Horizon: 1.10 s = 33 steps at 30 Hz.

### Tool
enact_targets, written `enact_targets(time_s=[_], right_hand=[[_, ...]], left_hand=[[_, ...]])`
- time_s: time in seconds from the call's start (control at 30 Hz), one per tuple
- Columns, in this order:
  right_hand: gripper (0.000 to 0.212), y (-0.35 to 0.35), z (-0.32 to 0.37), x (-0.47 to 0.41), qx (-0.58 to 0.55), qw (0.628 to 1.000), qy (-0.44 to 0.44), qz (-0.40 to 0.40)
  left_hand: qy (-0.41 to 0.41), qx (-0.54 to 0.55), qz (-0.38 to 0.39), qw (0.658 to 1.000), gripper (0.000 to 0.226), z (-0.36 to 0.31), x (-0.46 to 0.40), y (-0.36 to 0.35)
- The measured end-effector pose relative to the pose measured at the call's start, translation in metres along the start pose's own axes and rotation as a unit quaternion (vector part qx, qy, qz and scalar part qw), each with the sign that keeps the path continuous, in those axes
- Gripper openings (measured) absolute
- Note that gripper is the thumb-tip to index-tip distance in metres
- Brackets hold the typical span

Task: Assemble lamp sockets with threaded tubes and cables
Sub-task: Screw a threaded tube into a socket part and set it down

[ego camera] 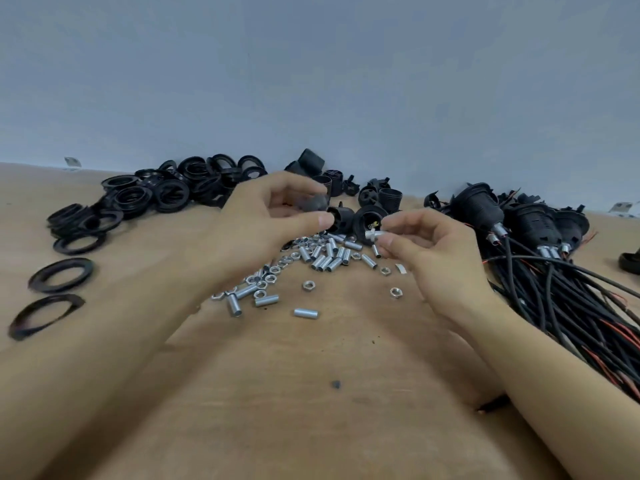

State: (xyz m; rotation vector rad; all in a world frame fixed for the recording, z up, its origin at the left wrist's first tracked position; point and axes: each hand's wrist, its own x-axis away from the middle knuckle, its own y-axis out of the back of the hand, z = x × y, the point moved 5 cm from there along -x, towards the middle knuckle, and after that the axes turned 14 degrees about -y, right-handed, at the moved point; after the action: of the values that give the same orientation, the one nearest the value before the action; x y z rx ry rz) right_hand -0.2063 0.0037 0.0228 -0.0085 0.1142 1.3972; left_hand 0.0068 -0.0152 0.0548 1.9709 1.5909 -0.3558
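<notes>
Right hand point(424, 244) pinches threaded tube point(374, 234); left hand point(273, 209) grips socket point(317, 201)

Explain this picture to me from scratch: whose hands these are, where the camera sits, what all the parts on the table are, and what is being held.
There is no machine here. A person works with bare hands, and the single camera is worn on the head, looking forward and down.

On the brown wooden table lie a heap of flat black plastic rings at the left, short silver threaded metal tubes mixed with small silver hex nuts in the middle, loose black plastic socket shells at the back, and finished black sockets with black cables at the right.

The left hand grips a dark plastic socket part. The right hand pinches a small silver metal piece between its fingers; blur hides exactly what it is.
</notes>
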Motion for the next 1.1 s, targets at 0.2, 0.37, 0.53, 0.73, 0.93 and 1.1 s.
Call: enact_targets(time_s=[0.2, 0.37, 0.53, 0.73, 0.93, 1.1], right_hand=[[0.016, -0.028, 0.013, 0.031, -0.032, 0.994, 0.056, 0.086], [0.014, -0.027, 0.020, 0.037, -0.031, 0.993, 0.075, 0.089], [0.016, -0.029, 0.023, 0.043, -0.033, 0.991, 0.090, 0.097], [0.013, -0.029, 0.023, 0.044, -0.003, 0.993, 0.076, 0.094], [0.014, -0.029, 0.017, 0.039, -0.034, 0.990, 0.024, 0.135], [0.015, -0.032, 0.019, 0.044, 0.024, 0.989, 0.088, 0.114]], left_hand=[[-0.055, 0.070, -0.052, 0.995, 0.050, 0.010, 0.046, -0.006], [-0.087, 0.056, -0.048, 0.993, 0.038, 0.008, 0.039, -0.012], [-0.102, 0.041, -0.040, 0.993, 0.045, 0.007, 0.039, -0.012], [-0.141, 0.031, -0.038, 0.989, 0.051, 0.002, 0.039, -0.013], [-0.158, -0.003, -0.031, 0.987, 0.050, 0.002, 0.041, -0.014], [-0.129, 0.019, -0.030, 0.991, 0.050, 0.006, 0.040, -0.013]])
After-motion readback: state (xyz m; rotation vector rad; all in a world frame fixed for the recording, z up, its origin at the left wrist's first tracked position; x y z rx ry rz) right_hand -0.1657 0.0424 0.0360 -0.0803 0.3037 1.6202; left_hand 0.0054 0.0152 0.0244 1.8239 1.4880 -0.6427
